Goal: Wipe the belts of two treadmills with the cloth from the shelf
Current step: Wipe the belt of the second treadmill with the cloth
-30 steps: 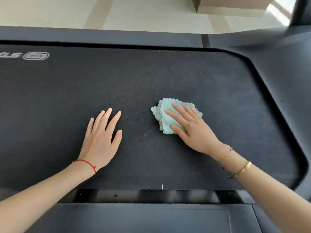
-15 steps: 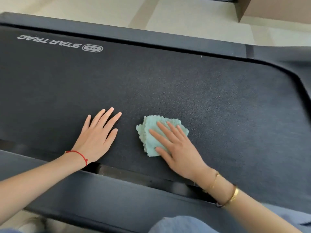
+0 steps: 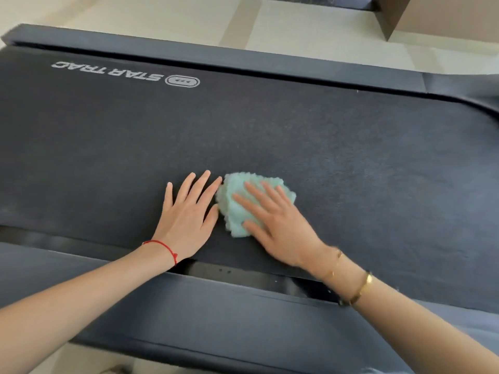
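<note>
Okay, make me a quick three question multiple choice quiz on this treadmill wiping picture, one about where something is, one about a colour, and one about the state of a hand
1. Where does the cloth lie?
A. On the treadmill belt, just right of the left hand
B. On the floor beyond the treadmill
C. On the near side rail

2. What colour is the string bracelet on the left wrist?
A. Gold
B. Red
C. Blue

3. How does the right hand meet the cloth?
A. It pinches one corner and lifts it
B. It hovers above without touching
C. It presses on it with straight, spread fingers

Answers:
1. A, the mint green cloth sits on the dark belt next to the left fingertips.
2. B, a thin red string circles the left wrist; the gold bangles are on the right.
3. C, the fingers lie flat across the cloth, none curled round it.
</note>
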`<state>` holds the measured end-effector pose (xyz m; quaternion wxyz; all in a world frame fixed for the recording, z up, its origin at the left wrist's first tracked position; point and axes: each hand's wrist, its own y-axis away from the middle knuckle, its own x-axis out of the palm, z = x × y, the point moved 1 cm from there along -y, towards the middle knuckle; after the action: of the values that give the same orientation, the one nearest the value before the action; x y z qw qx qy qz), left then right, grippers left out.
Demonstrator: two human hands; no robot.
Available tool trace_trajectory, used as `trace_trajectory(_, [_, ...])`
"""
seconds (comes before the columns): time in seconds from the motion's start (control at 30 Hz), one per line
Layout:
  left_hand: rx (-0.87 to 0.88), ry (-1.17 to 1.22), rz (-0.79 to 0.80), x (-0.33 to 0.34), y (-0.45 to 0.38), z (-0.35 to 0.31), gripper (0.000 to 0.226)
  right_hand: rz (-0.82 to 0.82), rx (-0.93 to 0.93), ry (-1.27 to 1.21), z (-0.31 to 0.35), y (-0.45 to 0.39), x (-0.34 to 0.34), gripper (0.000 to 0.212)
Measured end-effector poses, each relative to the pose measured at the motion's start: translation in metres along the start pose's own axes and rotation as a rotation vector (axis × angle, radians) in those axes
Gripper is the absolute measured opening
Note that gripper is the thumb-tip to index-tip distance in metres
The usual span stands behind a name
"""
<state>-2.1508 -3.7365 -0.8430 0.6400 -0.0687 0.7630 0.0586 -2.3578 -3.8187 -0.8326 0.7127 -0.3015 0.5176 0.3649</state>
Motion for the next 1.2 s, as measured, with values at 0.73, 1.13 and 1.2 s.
trace_trajectory(0.73, [-0.018,0.028,-0.007,-0.032,0.005,0.173,0.062,0.107,-0.074,0.018,0.130,-0.063,0.034,0.052])
trace_trajectory(1.13, [-0.178,0.035,-0.033,-0.040,0.020,0.224,0.063,0.028,0.188,0.058,0.104,-0.157,0.033,0.058])
trace_trajectory(1.2, [-0.199,0.029,-0.043,-0.041,0.025,0.230,0.065,0.043,0.119,0.044,0.122,-0.150,0.038,0.059])
